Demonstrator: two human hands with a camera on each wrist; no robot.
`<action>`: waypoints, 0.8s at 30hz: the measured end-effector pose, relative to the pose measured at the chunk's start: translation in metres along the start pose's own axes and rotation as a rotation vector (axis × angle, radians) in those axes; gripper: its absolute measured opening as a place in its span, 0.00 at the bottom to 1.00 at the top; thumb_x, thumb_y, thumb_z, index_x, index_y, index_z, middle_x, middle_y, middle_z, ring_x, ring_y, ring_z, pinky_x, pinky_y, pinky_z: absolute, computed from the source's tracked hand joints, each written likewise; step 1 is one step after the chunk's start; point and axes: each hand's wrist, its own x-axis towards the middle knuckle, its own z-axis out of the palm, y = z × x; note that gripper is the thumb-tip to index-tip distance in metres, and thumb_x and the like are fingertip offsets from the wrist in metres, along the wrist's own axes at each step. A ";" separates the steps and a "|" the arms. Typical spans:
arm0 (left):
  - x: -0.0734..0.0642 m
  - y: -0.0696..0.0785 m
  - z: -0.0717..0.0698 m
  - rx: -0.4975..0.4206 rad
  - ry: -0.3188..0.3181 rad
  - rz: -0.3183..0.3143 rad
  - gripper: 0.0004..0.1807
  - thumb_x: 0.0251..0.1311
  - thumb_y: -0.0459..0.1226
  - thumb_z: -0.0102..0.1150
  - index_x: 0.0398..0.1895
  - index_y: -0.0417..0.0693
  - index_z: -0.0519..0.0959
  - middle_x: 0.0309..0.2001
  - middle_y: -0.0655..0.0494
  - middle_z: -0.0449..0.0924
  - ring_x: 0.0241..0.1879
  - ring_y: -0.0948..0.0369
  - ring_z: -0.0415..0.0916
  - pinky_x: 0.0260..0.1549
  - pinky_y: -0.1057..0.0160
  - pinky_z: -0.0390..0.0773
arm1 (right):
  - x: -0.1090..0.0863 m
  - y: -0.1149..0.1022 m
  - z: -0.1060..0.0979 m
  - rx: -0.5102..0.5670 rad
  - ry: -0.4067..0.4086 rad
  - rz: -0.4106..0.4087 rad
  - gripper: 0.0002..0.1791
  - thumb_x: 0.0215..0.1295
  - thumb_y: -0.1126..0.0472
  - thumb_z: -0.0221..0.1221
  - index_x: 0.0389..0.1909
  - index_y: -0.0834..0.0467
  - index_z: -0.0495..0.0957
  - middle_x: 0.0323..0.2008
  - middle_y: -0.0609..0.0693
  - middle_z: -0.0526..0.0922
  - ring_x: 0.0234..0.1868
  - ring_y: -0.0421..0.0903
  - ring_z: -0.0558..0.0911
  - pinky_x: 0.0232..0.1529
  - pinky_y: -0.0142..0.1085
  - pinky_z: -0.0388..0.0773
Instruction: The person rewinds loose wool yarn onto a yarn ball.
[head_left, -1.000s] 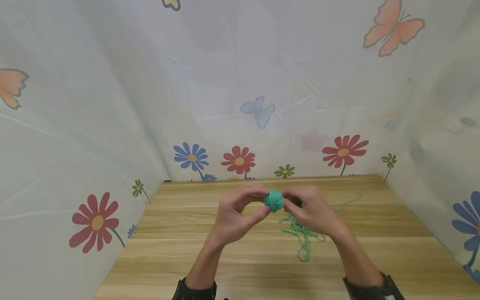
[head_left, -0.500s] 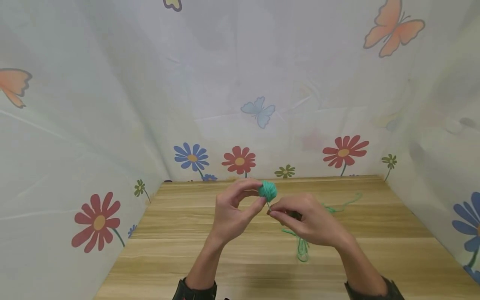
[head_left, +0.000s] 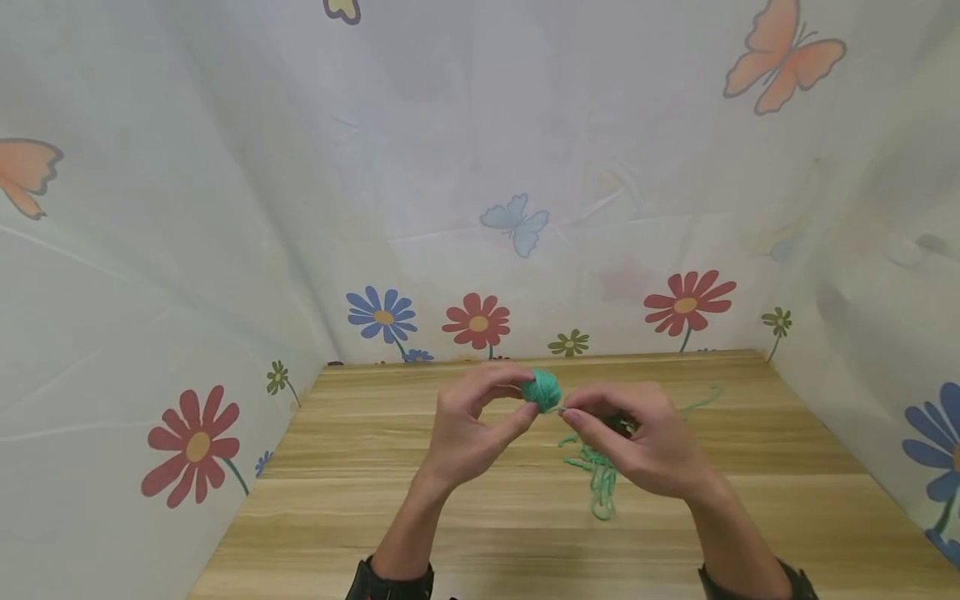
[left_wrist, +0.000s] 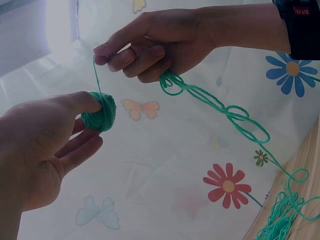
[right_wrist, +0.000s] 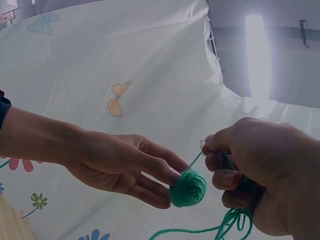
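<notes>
A small ball of green yarn (head_left: 542, 390) is held above the table between the thumb and fingers of my left hand (head_left: 472, 429). Just right of it, my right hand (head_left: 645, 437) pinches the strand (right_wrist: 196, 161) that runs taut from the ball. The other fingers of that hand curl round more yarn, and loops of yarn (left_wrist: 215, 105) hang out below them in the left wrist view. These loops trail down to a loose tangle of green yarn (left_wrist: 280, 217) on the table, partly hidden behind my right hand in the head view.
The wooden table (head_left: 360, 517) spreads beneath both hands. A loose yarn end (head_left: 705, 400) lies toward its back right. White curtains (head_left: 420, 167) printed with flowers and butterflies stand around the back and sides.
My right hand has moved from against the ball, down below it, then out to its right with the strand stretched between. The left hand still holds the ball, shifting slightly.
</notes>
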 end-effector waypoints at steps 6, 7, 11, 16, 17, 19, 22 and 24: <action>0.000 0.002 0.001 -0.003 -0.053 0.016 0.20 0.48 0.15 0.69 0.47 0.23 0.80 0.45 0.35 0.83 0.45 0.54 0.84 0.44 0.54 0.89 | 0.001 0.002 0.001 -0.017 0.039 0.013 0.18 0.50 0.86 0.63 0.40 0.66 0.83 0.22 0.46 0.77 0.18 0.33 0.69 0.11 0.24 0.66; 0.001 0.002 0.001 -0.007 -0.064 0.025 0.20 0.48 0.15 0.69 0.47 0.24 0.80 0.45 0.35 0.83 0.45 0.54 0.84 0.44 0.55 0.90 | 0.001 0.003 0.001 -0.022 0.046 0.009 0.18 0.50 0.87 0.63 0.40 0.67 0.83 0.22 0.46 0.77 0.18 0.33 0.69 0.10 0.24 0.66; 0.002 0.002 0.003 -0.029 -0.111 0.065 0.19 0.48 0.15 0.69 0.47 0.24 0.80 0.44 0.37 0.84 0.45 0.56 0.84 0.44 0.57 0.90 | 0.001 0.006 0.000 -0.055 0.066 0.013 0.19 0.48 0.87 0.64 0.40 0.68 0.82 0.24 0.47 0.81 0.17 0.34 0.70 0.11 0.23 0.67; 0.001 0.000 0.003 -0.068 -0.153 0.098 0.20 0.48 0.15 0.68 0.47 0.24 0.80 0.45 0.36 0.84 0.45 0.56 0.84 0.44 0.58 0.90 | 0.000 0.009 -0.001 -0.093 0.058 0.054 0.19 0.50 0.85 0.67 0.42 0.65 0.83 0.27 0.49 0.86 0.20 0.34 0.76 0.15 0.21 0.73; 0.000 -0.001 0.003 -0.073 -0.159 0.101 0.20 0.48 0.16 0.68 0.47 0.25 0.80 0.45 0.36 0.83 0.46 0.56 0.84 0.44 0.58 0.89 | -0.001 0.011 -0.001 -0.098 0.054 0.066 0.19 0.51 0.84 0.67 0.42 0.64 0.83 0.28 0.49 0.86 0.20 0.35 0.76 0.16 0.22 0.74; -0.002 -0.005 0.004 -0.085 -0.171 0.104 0.20 0.49 0.17 0.68 0.48 0.25 0.80 0.46 0.37 0.84 0.47 0.56 0.83 0.45 0.58 0.89 | -0.002 0.013 -0.002 -0.110 0.044 0.097 0.18 0.54 0.83 0.67 0.42 0.63 0.84 0.27 0.47 0.86 0.20 0.34 0.76 0.16 0.22 0.74; -0.006 -0.013 0.004 -0.101 -0.187 0.101 0.20 0.50 0.18 0.69 0.49 0.27 0.81 0.48 0.39 0.84 0.48 0.55 0.83 0.46 0.57 0.89 | -0.003 0.017 -0.003 -0.130 0.033 0.158 0.14 0.58 0.81 0.67 0.41 0.63 0.84 0.26 0.45 0.85 0.19 0.35 0.74 0.16 0.22 0.72; -0.008 -0.016 0.005 -0.118 -0.195 0.096 0.20 0.50 0.18 0.70 0.49 0.27 0.81 0.48 0.39 0.84 0.48 0.55 0.83 0.46 0.57 0.89 | -0.003 0.019 -0.004 -0.148 0.027 0.198 0.12 0.60 0.80 0.66 0.40 0.62 0.84 0.25 0.45 0.84 0.19 0.35 0.73 0.15 0.23 0.70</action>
